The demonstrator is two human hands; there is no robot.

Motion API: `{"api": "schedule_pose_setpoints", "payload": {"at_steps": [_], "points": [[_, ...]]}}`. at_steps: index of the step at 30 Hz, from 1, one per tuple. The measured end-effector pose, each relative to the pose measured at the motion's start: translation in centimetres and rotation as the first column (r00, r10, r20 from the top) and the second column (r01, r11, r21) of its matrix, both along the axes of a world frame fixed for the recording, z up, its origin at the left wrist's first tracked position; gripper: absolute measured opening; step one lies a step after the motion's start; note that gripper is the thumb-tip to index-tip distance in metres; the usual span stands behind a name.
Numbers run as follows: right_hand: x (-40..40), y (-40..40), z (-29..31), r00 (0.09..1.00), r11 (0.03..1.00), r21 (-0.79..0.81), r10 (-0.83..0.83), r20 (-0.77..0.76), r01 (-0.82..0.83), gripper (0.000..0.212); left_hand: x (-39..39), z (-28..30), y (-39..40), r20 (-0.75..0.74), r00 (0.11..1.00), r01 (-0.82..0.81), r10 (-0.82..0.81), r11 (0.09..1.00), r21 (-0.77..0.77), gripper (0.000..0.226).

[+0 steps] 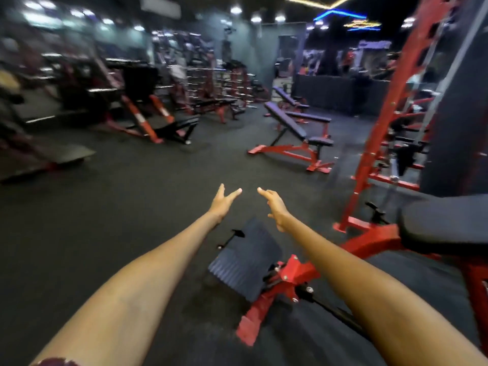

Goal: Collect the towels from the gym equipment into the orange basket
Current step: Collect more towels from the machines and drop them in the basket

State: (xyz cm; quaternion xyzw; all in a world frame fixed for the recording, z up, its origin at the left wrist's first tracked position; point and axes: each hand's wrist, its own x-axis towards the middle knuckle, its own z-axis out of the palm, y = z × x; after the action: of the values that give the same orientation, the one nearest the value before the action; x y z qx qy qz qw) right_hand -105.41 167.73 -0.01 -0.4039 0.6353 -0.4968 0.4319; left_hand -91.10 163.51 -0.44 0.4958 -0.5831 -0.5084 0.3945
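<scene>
Dim gym under glaring ceiling lights (235, 9), motion-blurred background, wide-angle bending at edges.

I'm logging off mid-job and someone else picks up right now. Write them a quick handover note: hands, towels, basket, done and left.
Left hand: open, fingers spread, holding nothing, stretched out over the dark rubber floor.
Right hand: open, empty, beside the left.
Towels: none visible on the red-framed incline bench with black pads ahead or the black padded seat at right; the far machines are too blurred to tell.
Orange basket: not in view.
Done: cannot be judged from this view.
Left: find the basket, check the equipment, collect any towels.
</scene>
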Motion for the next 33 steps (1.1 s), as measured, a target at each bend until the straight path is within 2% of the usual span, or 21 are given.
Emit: {"api": "schedule_pose_setpoints", "payload": {"at_steps": [6,12,23,33], "points": [[11.2,-6.4,2.0,0.947,0.946,-0.038,0.321,-0.028,-0.321,0.065,13.4,1.1,-0.7,0.023,0.935,-0.355,0.355,0.935,0.004,0.079],[20.0,-7.4,1.3,0.833,0.832,-0.047,0.552,-0.043,-0.553,0.066,20.9,0.3,0.9,0.008,0.837,-0.546,0.547,0.835,0.065,0.083],[30.2,-11.3,-0.3,0.717,0.716,-0.042,0.696,-0.042,-0.697,0.066,29.4,-1.2,-0.9,-0.029,0.721,-0.689,0.692,0.72,0.083,0.081],[44.0,-24.4,-1.5,0.676,0.674,-0.04,0.736,-0.041,-0.737,0.067,42.1,-2.8,-13.3,-0.046,0.713,-0.695,0.7,0.714,0.084,0.079]]}}
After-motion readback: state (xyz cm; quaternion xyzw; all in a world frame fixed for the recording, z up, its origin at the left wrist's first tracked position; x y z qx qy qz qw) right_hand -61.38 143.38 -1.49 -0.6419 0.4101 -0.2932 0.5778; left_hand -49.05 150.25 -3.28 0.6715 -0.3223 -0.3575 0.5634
